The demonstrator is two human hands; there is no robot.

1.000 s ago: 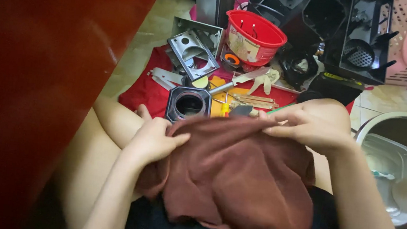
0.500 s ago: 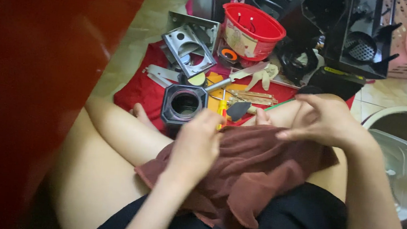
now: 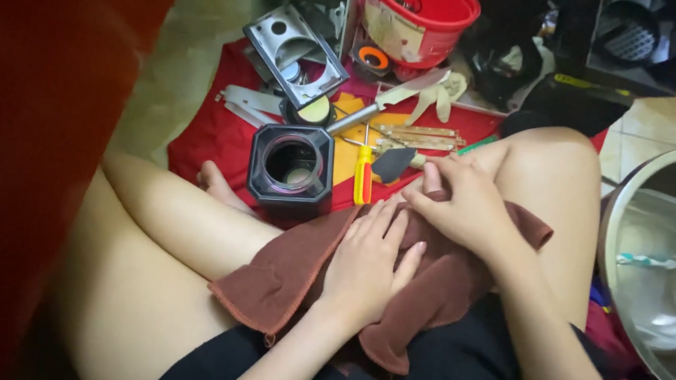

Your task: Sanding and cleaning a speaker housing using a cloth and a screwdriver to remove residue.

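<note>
brown cloth (image 3: 288, 280) on lap, bunched | left hands (image 3: 368, 263) flat, open, pressing it | right hands (image 3: 468, 207) pinching its top fold | likely soft, light, limp; grab at hem | black square housing (image 3: 290, 169) near on floor

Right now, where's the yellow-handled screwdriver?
In the head view, the screwdriver lies on the red cloth, just right of the black square housing, ahead of the left hand.

The left hand (image 3: 368, 259) has moved from the cloth's (image 3: 289, 272) left edge to its middle, beside the right hand (image 3: 468, 207); the cloth is now bunched lower.
</note>
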